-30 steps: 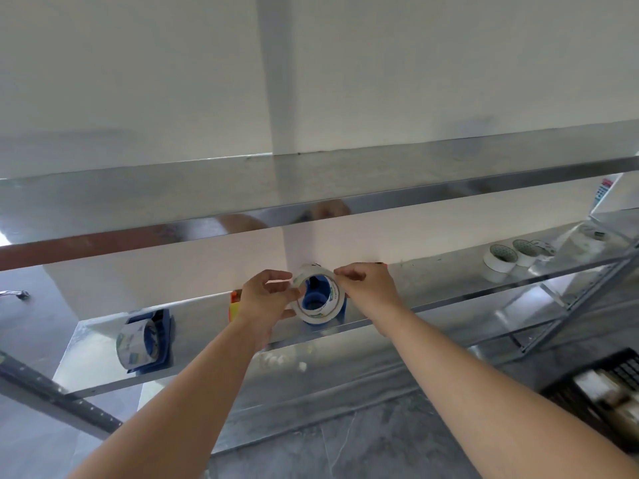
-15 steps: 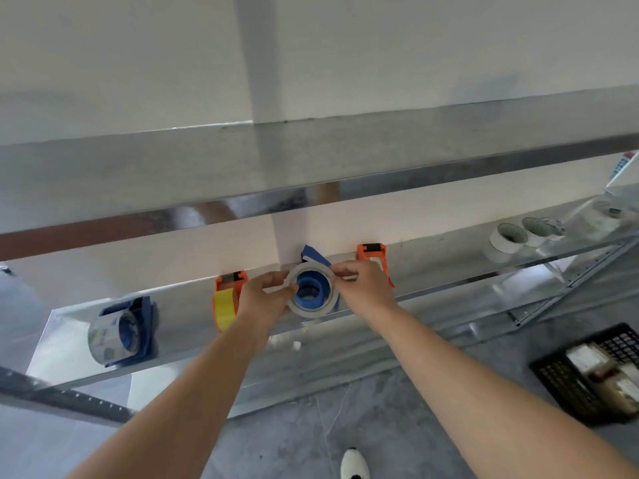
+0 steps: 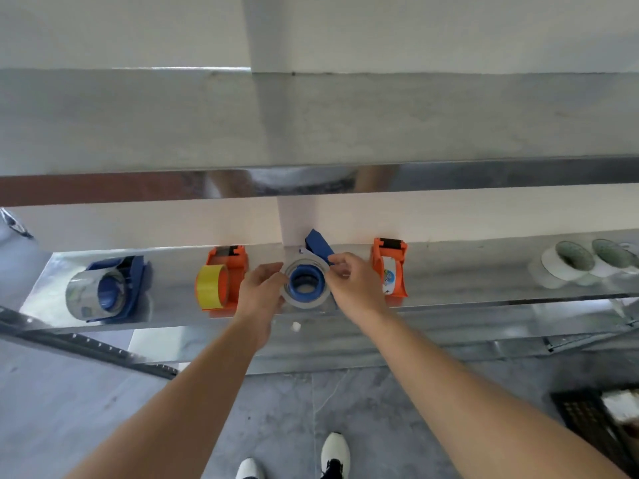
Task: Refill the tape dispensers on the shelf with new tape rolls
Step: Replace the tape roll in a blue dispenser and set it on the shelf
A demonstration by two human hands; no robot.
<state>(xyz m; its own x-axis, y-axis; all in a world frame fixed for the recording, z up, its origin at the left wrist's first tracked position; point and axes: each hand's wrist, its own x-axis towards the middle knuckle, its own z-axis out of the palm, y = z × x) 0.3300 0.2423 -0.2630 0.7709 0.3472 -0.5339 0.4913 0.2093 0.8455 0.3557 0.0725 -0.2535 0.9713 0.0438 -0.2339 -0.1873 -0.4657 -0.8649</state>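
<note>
The tape roll (image 3: 305, 304) sits on the blue dispenser (image 3: 320, 248) mid-shelf (image 3: 466, 271), its hole facing me and its axis running out from the wall toward my chest. It lies between my hands. My left hand (image 3: 262, 288) curls its fingers round the left rim, and my right hand (image 3: 349, 283) pinches the upper right rim (whether that pinch holds the loose tape end, I cannot tell). I judge the right hand nearer for threading tape toward the wall.
</note>
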